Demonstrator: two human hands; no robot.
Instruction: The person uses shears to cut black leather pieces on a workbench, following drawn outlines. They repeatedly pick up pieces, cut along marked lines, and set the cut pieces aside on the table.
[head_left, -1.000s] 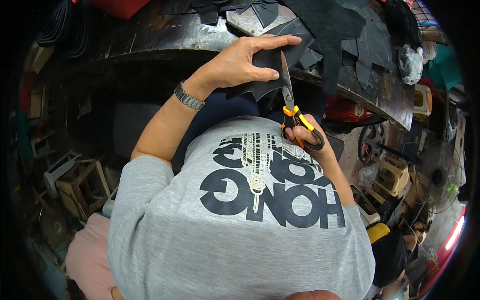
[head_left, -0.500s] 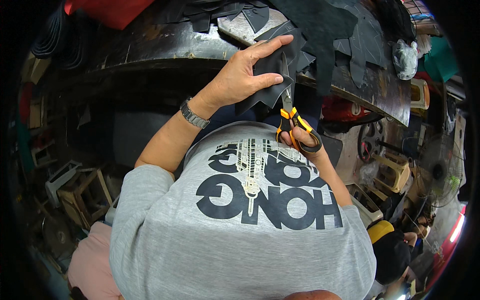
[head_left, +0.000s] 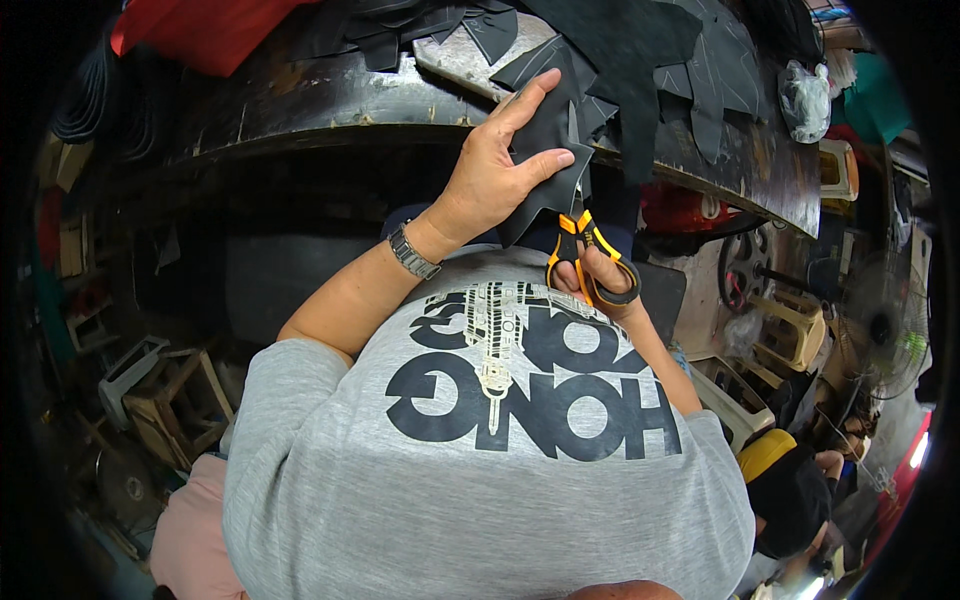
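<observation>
My left hand holds a black leather-like piece, its thumb on top and its index finger stretched along the far part. Below the thumb, the piece has a jagged, pointed lower edge that hangs over the table's near edge. In my right hand are scissors with orange and black handles, thumb and fingers through the loops. The blades point away from me into the piece. A fold of the material hides part of them, and a strip of metal shows beyond it.
The dark worktable bears a pale slab, black offcuts, a red sheet and a clear plastic bag. A black wheel and a fan stand at right, a wooden stool at left. Other people are partly visible behind.
The black piece and my left hand have shifted slightly, and the material now covers more of the scissor blades. The handles have moved a little left and look closer together.
</observation>
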